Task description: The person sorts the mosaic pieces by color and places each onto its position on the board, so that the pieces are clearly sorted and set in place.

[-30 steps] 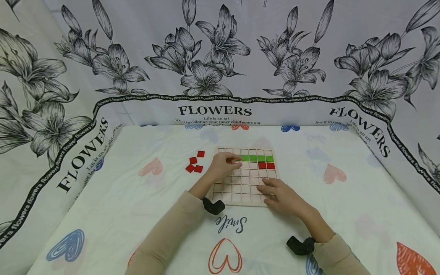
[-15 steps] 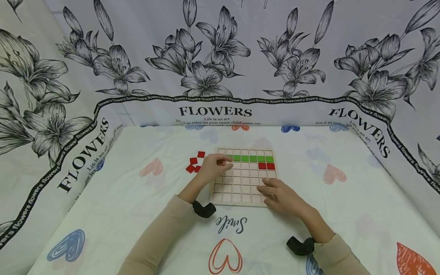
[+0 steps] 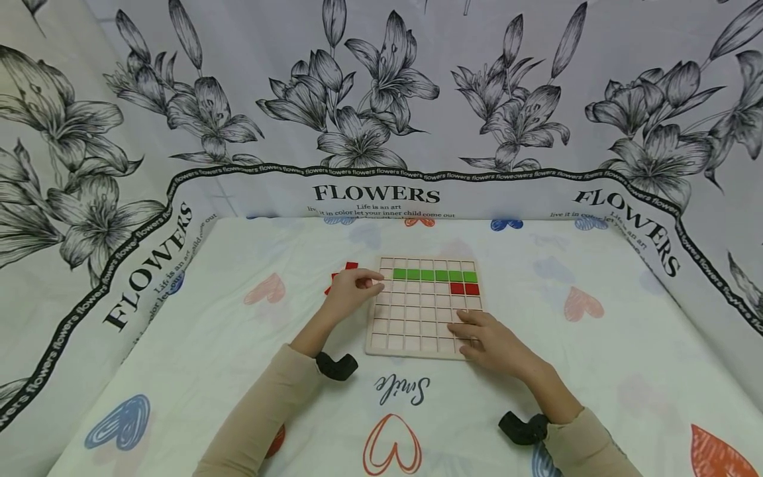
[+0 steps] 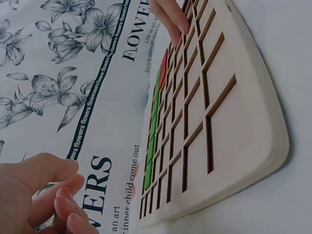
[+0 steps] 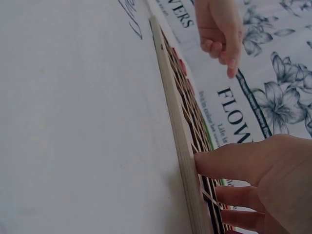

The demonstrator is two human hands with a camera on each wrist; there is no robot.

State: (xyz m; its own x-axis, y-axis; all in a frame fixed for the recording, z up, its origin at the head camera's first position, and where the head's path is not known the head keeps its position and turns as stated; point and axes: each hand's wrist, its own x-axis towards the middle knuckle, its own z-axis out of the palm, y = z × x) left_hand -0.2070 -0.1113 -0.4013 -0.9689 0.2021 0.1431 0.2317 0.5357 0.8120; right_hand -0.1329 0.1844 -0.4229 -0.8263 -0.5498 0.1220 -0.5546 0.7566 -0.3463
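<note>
A pale wooden grid board (image 3: 411, 326) lies flat on the cloth. Along its second row from the back runs a line of several green square tiles (image 3: 425, 275). Two red square tiles (image 3: 465, 289) fill cells at the right of the row in front. My left hand (image 3: 347, 291) hovers by the board's left edge, fingers loosely bent, with nothing visible between thumb and forefinger in the left wrist view. Loose red tiles (image 3: 352, 265) lie behind it, partly hidden. My right hand (image 3: 490, 338) rests on the board's front right part, its thumb (image 5: 209, 163) at the edge.
A white cloth (image 3: 298, 424) printed with hearts and the word "Smile" covers the table. Behind it hangs a flower-printed curtain (image 3: 381, 132). Black bands (image 3: 336, 366) sit at both wrists.
My left hand has moved left off the board toward the loose red tiles, uncovering more of the green row and now hiding part of those tiles. The right hand has stayed in place.
</note>
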